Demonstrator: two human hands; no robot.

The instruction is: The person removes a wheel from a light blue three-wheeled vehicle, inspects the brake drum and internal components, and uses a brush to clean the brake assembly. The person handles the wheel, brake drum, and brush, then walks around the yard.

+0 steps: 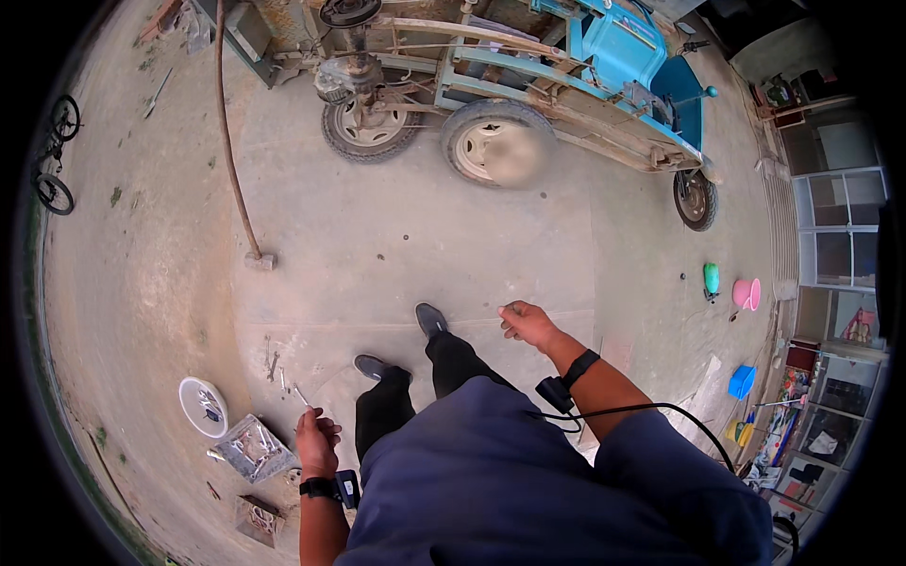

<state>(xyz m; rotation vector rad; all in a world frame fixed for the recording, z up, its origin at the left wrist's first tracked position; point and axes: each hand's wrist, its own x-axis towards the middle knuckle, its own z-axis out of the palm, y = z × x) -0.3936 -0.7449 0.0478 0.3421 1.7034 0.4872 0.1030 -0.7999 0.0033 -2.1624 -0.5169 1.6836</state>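
Observation:
At the lower left, my left hand [318, 441] is closed with curled fingers, and a slim silver wrench [301, 396] sticks out past its thumb side. More wrenches, among them a dark one [273, 364], lie on the concrete just beyond that hand. My right hand [528, 324] is held out over the floor right of my feet, its fingers bent and pressed together. Whatever sits in its fingertips is too small to make out. Ahead stands a blue cargo tricycle [623, 57] with a loose-looking wheel [495, 141] against its side, part of it blurred.
A sledgehammer [260, 261] stands head-down at left. Beside my left hand are a white basin [204, 406], a grey tool tray [252, 449] and a smaller box [258, 521]. Right: green bag [711, 278], pink bucket [746, 293], blue container [742, 381]. A bicycle [54, 160] stands far left.

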